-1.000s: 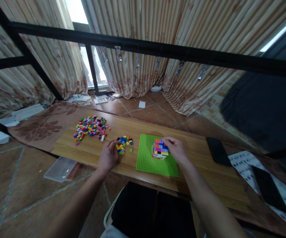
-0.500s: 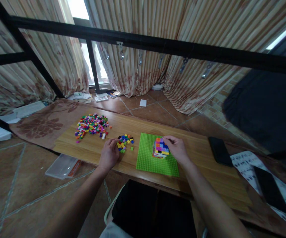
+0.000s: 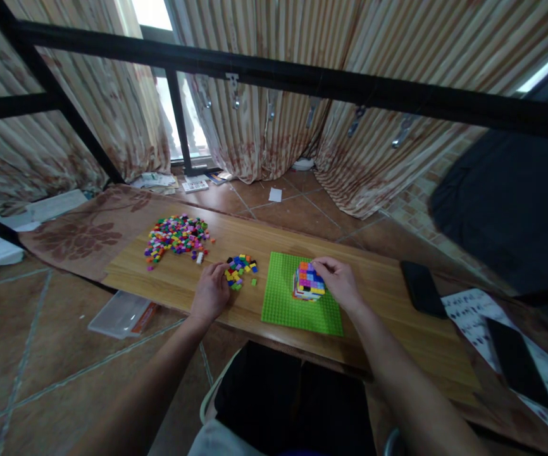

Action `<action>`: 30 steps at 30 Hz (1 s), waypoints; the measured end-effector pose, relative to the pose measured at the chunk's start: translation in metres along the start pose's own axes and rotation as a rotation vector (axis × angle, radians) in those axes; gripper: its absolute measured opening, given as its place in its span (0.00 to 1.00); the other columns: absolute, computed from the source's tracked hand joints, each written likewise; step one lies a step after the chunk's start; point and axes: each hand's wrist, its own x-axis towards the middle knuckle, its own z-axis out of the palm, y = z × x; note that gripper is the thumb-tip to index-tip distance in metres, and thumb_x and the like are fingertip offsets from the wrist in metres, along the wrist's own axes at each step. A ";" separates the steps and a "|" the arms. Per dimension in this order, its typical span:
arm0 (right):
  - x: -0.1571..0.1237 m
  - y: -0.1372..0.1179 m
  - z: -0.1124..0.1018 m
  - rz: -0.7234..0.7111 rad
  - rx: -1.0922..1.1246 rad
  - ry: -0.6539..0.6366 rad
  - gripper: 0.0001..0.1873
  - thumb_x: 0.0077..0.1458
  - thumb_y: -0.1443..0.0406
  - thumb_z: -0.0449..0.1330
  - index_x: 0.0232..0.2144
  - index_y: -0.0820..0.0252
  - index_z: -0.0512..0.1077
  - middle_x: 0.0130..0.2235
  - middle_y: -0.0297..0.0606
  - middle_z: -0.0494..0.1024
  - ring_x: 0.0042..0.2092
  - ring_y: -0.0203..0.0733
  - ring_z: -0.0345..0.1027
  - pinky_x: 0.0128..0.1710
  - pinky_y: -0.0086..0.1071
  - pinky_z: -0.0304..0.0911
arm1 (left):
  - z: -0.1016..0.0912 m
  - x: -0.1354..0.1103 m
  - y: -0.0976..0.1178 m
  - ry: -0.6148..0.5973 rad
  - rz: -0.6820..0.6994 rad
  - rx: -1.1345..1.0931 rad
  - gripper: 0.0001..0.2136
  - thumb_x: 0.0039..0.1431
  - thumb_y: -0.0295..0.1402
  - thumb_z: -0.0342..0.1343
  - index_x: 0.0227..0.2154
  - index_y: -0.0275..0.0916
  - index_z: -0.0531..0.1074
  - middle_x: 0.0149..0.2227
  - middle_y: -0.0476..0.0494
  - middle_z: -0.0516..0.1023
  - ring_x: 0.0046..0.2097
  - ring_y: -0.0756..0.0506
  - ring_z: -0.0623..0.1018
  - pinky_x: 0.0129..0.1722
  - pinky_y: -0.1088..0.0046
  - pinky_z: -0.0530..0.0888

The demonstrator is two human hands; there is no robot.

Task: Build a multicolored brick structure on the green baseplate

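Observation:
A block of stacked toy bricks (image 3: 309, 283) in many colours stands on a green studded baseplate (image 3: 278, 310). My right hand (image 3: 339, 280) is at the block's top right corner, thumb and fingertips pinched together there. Whatever is between those fingertips is too small to make out. My left hand (image 3: 211, 291) rests on the table at the left edge of a small group of loose bricks (image 3: 242, 269), its fingers curled together. I cannot see what, if anything, they hold. One green brick (image 3: 254, 282) lies apart, between that group and the baseplate.
A large heap of loose bricks (image 3: 174, 234) lies at the left of the wooden table (image 3: 388, 304). Two dark phones, one a black phone (image 3: 423, 288), lie at the right by a printed sheet (image 3: 468, 310). A clear plastic box (image 3: 119, 313) is below the table's left edge.
Both hands keep almost the same places and the same closed shape. The view has shifted very slightly; the bricks look unchanged.

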 end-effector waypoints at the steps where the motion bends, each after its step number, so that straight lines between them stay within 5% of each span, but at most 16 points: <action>1: 0.001 -0.001 -0.001 -0.005 -0.013 -0.010 0.16 0.50 0.52 0.60 0.28 0.58 0.78 0.29 0.35 0.79 0.31 0.39 0.69 0.32 0.32 0.64 | 0.000 0.000 0.000 0.000 0.000 0.003 0.15 0.59 0.24 0.46 0.46 0.38 0.73 0.48 0.38 0.75 0.52 0.40 0.74 0.54 0.61 0.72; 16: 0.001 0.003 -0.002 -0.072 -0.083 -0.056 0.18 0.54 0.52 0.57 0.31 0.58 0.78 0.32 0.35 0.81 0.34 0.41 0.72 0.36 0.33 0.65 | 0.002 -0.001 -0.002 0.013 0.017 0.005 0.15 0.60 0.25 0.45 0.46 0.37 0.73 0.48 0.37 0.75 0.52 0.41 0.74 0.53 0.61 0.73; 23: -0.022 0.011 -0.008 -0.031 0.015 0.188 0.25 0.57 0.47 0.55 0.44 0.59 0.76 0.46 0.46 0.80 0.48 0.49 0.73 0.51 0.44 0.65 | 0.002 0.000 -0.004 0.028 0.028 -0.019 0.15 0.60 0.24 0.45 0.45 0.37 0.73 0.47 0.37 0.75 0.51 0.41 0.74 0.52 0.61 0.74; 27: -0.039 0.007 -0.013 -0.079 -0.078 0.000 0.38 0.48 0.51 0.66 0.60 0.52 0.63 0.61 0.44 0.69 0.61 0.50 0.63 0.61 0.48 0.56 | 0.003 0.000 -0.005 0.036 0.035 -0.020 0.15 0.59 0.24 0.46 0.45 0.37 0.73 0.47 0.37 0.75 0.50 0.41 0.75 0.52 0.62 0.74; 30: -0.047 0.005 -0.009 -0.059 -0.154 -0.128 0.51 0.41 0.56 0.71 0.65 0.49 0.54 0.62 0.44 0.66 0.60 0.51 0.63 0.62 0.51 0.54 | 0.004 -0.001 -0.006 0.042 0.033 -0.023 0.15 0.59 0.24 0.46 0.45 0.37 0.73 0.47 0.38 0.75 0.51 0.41 0.75 0.52 0.62 0.73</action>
